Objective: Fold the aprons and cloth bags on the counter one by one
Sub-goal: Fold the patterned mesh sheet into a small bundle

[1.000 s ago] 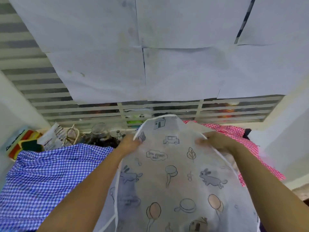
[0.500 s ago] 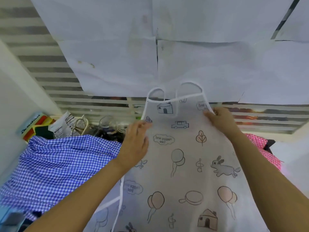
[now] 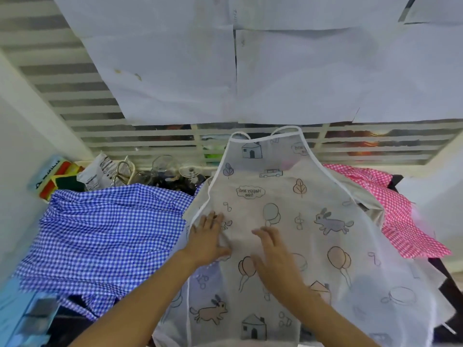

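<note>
The translucent white apron [image 3: 288, 221] lies spread on the counter in the middle of the view, with its bib and neck loop pointing to twelve o'clock and its skirt running off the frame at six. It is printed with houses, cars, trees, balloons and rabbits. A cloud bubble on it reads "Happy and free" in mirrored letters, so the print is seen through from the back. A second bubble near the bib's one o'clock corner is also reversed and too small to read.

At nine o'clock of the apron a blue checked cloth [image 3: 107, 229] lies rumpled, touching the apron's edge. At three o'clock there is a pink checked cloth [image 3: 398, 214]. A beige cloth [image 3: 370, 209] shows from under the apron on that side.

Toward ten o'clock stand a pack of coloured sponges [image 3: 56, 180] with a blue label, a white printed packet [image 3: 99, 171] and some glass jars [image 3: 165, 169]. The writing on the label and the packet cannot be read. Paper sheets [image 3: 175, 71] hang over the louvred window at twelve o'clock.

The left hand [image 3: 208, 240] rests palm down on the apron close to its nine o'clock hem, with the fingers straight and held close together. The right hand [image 3: 275, 256] lies flat just beside it at its three o'clock. Its fingers are straight and slightly spread, and it is somewhat blurred. Neither hand pinches the fabric.
</note>
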Demonstrator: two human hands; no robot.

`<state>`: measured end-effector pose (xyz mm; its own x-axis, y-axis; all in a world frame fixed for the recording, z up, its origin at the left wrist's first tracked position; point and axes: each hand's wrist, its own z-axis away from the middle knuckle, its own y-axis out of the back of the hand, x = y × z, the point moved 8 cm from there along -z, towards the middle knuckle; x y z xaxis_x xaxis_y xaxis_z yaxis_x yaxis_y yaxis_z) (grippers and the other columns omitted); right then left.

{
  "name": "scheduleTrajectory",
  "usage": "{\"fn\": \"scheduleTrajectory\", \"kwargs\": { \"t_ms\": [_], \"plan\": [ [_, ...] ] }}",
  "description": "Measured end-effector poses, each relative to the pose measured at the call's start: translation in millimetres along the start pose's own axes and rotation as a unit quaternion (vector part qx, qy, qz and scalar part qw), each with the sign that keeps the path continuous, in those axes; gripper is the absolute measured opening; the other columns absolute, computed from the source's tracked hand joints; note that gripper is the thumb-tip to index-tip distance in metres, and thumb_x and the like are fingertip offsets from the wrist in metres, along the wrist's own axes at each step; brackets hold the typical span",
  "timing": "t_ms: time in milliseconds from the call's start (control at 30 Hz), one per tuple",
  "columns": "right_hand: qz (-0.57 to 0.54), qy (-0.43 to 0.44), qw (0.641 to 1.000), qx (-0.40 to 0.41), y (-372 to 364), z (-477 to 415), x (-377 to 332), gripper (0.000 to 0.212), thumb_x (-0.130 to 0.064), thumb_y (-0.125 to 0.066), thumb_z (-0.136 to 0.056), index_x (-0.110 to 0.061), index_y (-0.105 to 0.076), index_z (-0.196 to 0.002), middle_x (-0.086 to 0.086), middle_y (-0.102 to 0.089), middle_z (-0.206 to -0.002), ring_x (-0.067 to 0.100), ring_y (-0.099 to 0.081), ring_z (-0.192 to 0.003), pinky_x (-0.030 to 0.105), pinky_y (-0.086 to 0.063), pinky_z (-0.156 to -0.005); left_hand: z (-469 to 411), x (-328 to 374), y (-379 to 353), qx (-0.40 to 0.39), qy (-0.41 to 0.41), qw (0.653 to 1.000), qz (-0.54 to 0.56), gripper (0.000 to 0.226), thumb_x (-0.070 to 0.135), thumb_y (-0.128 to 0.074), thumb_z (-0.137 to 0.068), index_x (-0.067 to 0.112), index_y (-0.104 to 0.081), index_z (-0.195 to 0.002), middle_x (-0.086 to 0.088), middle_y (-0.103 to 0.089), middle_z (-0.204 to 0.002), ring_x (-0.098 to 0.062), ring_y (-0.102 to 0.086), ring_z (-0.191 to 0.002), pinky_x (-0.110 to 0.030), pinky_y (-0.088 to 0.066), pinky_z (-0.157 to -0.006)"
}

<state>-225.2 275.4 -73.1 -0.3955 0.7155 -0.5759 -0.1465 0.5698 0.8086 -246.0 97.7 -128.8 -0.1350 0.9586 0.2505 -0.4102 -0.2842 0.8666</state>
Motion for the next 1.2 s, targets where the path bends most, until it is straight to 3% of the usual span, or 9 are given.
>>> {"fn": "scheduleTrajectory", "kwargs": {
  "t_ms": [167,300,433,600,700,800,867,1033,1200],
  "plan": [
    [0.193,-0.074,0.976,-0.067,-71.7,88.9,37.0,0.121,-0.061,-0.079,-0.055,-0.031,-0.014,-0.152,0.017,-0.028,-0.153,0.040,-0.020,-0.139,0.050,-0.007,-0.113,21.6,-27.8,-2.8,0.022,-0.026,0.999,-0.038,0.108,0.068,-0.052,-0.081,0.018,0.012,-0.151,-0.003,0.013,-0.160,-0.023,0.008,-0.148,-0.047,0.003,-0.116],
    [0.195,-0.075,0.972,-0.104,-79.0,87.6,49.6,0.127,-0.066,-0.078,-0.053,-0.036,-0.003,-0.151,0.017,-0.023,-0.154,0.041,-0.019,-0.139,0.065,-0.029,-0.097,44.4,-112.0,19.4,0.046,0.074,0.987,-0.134,0.092,0.058,-0.049,-0.090,0.016,0.002,-0.153,-0.009,0.005,-0.160,-0.030,-0.002,-0.147,-0.049,0.000,-0.117],
    [0.180,-0.108,0.963,-0.169,-84.9,83.0,52.0,0.104,-0.067,-0.052,-0.082,-0.050,0.039,-0.130,0.008,0.033,-0.151,0.037,0.021,-0.142,0.061,-0.002,-0.113,82.5,-189.0,62.4,0.101,0.257,0.951,-0.138,0.065,0.039,-0.056,-0.092,-0.001,-0.036,-0.138,-0.023,-0.031,-0.144,-0.039,-0.029,-0.134,-0.046,-0.019,-0.114],
    [0.133,-0.129,0.963,-0.193,-87.0,79.8,43.4,0.093,-0.059,-0.054,-0.086,-0.039,0.011,-0.148,0.008,0.030,-0.154,0.033,0.021,-0.144,0.055,0.002,-0.114,123.5,-79.4,76.8,0.393,0.014,0.920,-0.002,0.067,-0.015,-0.050,-0.081,-0.001,-0.033,-0.144,-0.028,-0.018,-0.153,-0.042,-0.011,-0.144,-0.044,-0.003,-0.118],
    [0.135,-0.130,0.962,-0.200,-84.4,76.8,43.2,0.088,-0.047,-0.058,-0.090,-0.036,0.005,-0.151,0.009,0.027,-0.156,0.032,0.019,-0.144,0.055,-0.002,-0.115,132.1,3.1,2.2,0.239,-0.077,0.961,0.112,0.061,0.003,-0.054,-0.088,0.006,-0.032,-0.145,-0.019,-0.028,-0.151,-0.035,-0.026,-0.139,-0.040,-0.024,-0.113],
    [0.037,-0.135,0.980,-0.141,-74.3,79.4,41.5,0.071,-0.027,-0.058,-0.093,-0.026,-0.018,-0.152,0.010,0.007,-0.160,0.028,0.002,-0.147,0.047,-0.012,-0.116,126.9,28.8,-109.1,-0.040,0.012,0.995,0.094,0.097,0.050,-0.059,-0.087,0.016,0.005,-0.153,-0.013,0.017,-0.158,-0.042,0.009,-0.144,-0.059,-0.016,-0.111],
    [-0.076,-0.168,0.983,-0.019,-55.1,95.2,46.4,0.048,-0.010,-0.057,-0.092,-0.014,-0.047,-0.139,0.012,-0.027,-0.154,0.026,-0.026,-0.142,0.038,-0.025,-0.114,123.8,21.3,-146.6,-0.109,0.052,0.990,0.069,0.115,0.066,-0.057,-0.080,0.018,0.024,-0.148,-0.009,0.036,-0.152,-0.046,0.026,-0.138,-0.070,-0.009,-0.107],
    [-0.208,-0.368,0.883,0.206,-17.7,204.9,116.5,0.032,0.007,-0.046,-0.085,-0.016,-0.068,-0.088,0.004,-0.067,-0.097,0.020,-0.062,-0.088,0.021,-0.046,-0.074,123.1,16.8,-155.5,-0.114,0.068,0.991,0.030,0.124,0.067,-0.057,-0.078,0.016,0.037,-0.140,-0.012,0.045,-0.145,-0.049,0.033,-0.133,-0.075,-0.006,-0.103],
    [-0.334,-0.582,0.696,0.255,-25.2,305.9,235.2,0.052,0.004,-0.054,-0.087,-0.010,-0.041,-0.136,0.017,-0.057,-0.120,0.030,-0.057,-0.093,0.039,-0.046,-0.084,115.0,15.7,-161.8,-0.086,0.083,0.993,-0.003,0.129,0.062,-0.064,-0.077,0.014,0.038,-0.140,-0.016,0.047,-0.142,-0.052,0.034,-0.131,-0.076,-0.007,-0.102]
  ]
}}
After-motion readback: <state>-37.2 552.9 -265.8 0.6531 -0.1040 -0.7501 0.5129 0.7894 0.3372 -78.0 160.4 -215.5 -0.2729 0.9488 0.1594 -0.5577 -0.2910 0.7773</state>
